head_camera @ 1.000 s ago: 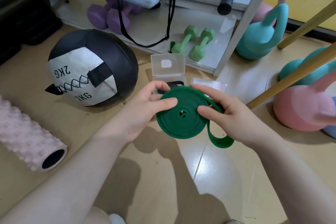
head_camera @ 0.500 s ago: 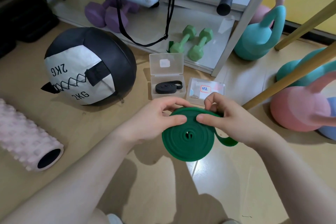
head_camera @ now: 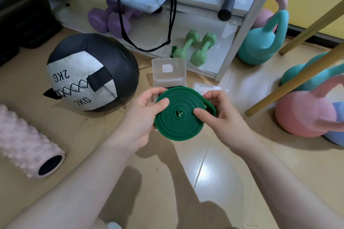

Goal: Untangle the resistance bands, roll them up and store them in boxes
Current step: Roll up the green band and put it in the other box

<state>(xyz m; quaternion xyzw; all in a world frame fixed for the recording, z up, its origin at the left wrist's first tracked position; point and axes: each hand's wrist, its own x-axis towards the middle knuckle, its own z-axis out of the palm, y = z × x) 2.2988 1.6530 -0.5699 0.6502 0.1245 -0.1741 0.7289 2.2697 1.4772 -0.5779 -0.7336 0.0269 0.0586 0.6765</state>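
A dark green resistance band (head_camera: 176, 122) is wound into a flat coil, held above the floor between both hands. My left hand (head_camera: 143, 115) grips its left edge, thumb on the face. My right hand (head_camera: 219, 111) pinches the right side, where the last short loop of band wraps around the coil. Behind the coil a clear plastic box (head_camera: 169, 69) stands open on the floor, its lid up; the coil hides its inside. A second clear box (head_camera: 208, 88) with a red-printed label lies to its right, partly behind my right hand.
A black and white 2 kg medicine ball (head_camera: 89, 72) sits to the left, a pink foam roller (head_camera: 28, 145) nearer left. Green dumbbells (head_camera: 195, 48) and purple dumbbells (head_camera: 109, 18) lie under a white shelf. Teal (head_camera: 260, 41) and pink (head_camera: 305, 113) kettlebells and wooden poles stand right.
The loose tail of green band has shortened and now lies wrapped against the coil. Both hands have lifted the coil, and it now covers the open box with the black band.
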